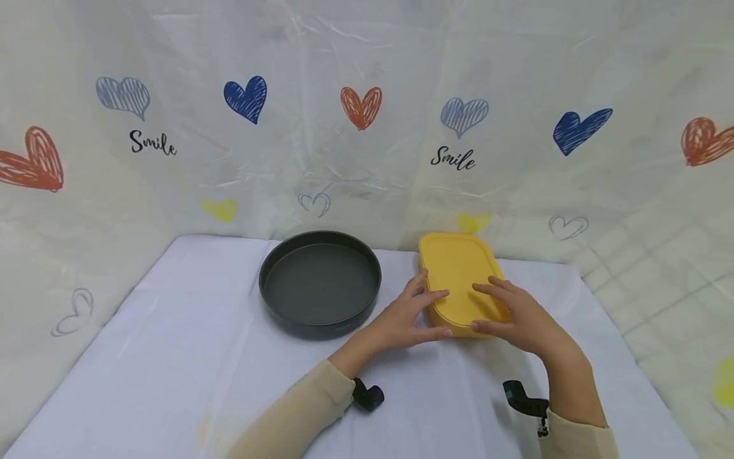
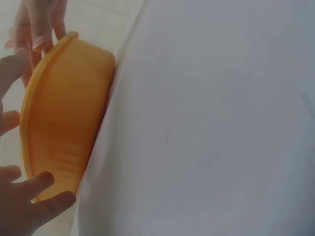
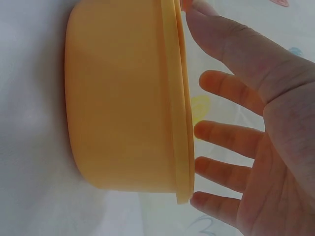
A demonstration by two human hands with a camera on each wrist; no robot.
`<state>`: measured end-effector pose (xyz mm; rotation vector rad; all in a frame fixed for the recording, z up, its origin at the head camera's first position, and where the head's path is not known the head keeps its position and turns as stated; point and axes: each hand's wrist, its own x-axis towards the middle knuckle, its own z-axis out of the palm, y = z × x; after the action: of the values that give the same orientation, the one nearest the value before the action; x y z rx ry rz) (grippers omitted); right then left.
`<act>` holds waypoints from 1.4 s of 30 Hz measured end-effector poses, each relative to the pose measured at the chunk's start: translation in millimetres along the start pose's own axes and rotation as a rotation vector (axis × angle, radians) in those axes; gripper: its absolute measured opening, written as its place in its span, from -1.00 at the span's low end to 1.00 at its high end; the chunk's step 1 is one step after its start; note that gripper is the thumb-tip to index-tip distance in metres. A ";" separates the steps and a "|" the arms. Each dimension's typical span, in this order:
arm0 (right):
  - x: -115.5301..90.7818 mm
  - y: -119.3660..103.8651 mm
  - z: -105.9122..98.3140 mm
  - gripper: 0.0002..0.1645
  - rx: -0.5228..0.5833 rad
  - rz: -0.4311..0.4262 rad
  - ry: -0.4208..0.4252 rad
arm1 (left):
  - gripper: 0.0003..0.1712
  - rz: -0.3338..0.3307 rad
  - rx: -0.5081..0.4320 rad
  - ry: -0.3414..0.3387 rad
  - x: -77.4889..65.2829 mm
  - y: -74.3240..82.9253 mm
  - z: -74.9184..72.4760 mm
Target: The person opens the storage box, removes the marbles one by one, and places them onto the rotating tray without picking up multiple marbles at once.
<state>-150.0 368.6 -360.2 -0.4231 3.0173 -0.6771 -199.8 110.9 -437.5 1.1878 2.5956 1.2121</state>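
A yellow oblong container (image 1: 459, 261) with a flat yellow lid lies on the white cloth, right of centre. On its left side is my left hand (image 1: 404, 319), thumb and fingers spread around the near left corner. My right hand (image 1: 518, 315) reaches over the right edge, fingers apart and loosely bent above the lid. In the right wrist view the right fingertips (image 3: 211, 130) are close to the lid's edge; whether they touch is unclear. The left wrist view has the container's side wall (image 2: 69, 108) with left fingers (image 2: 37, 187) beside it. Neither hand grips the container.
A round dark grey pan (image 1: 321, 284) stands on the cloth left of the container, near the left forearm. White cloth (image 1: 172, 357) covers the table. Behind it hangs a pale sheet (image 1: 309, 153) printed with hearts. Black camera mounts (image 1: 367, 395) sit at both wrists.
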 end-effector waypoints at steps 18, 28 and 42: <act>1.0 6.4 3.6 -0.06 0.011 -0.023 -0.017 | -0.39 0.101 -0.010 0.021 11.2 -9.8 3.7; 0.4 5.0 5.0 -0.14 -0.010 -0.010 -0.037 | -0.47 0.135 -0.097 0.070 14.9 -17.4 14.0; -1.6 4.1 1.2 -0.27 -0.028 -0.019 -0.040 | -0.47 0.123 -0.111 0.074 13.7 -14.6 14.7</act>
<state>-149.4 372.1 -363.0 -0.4616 2.9925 -0.6202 -213.7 123.4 -453.9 1.3217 2.5000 1.4288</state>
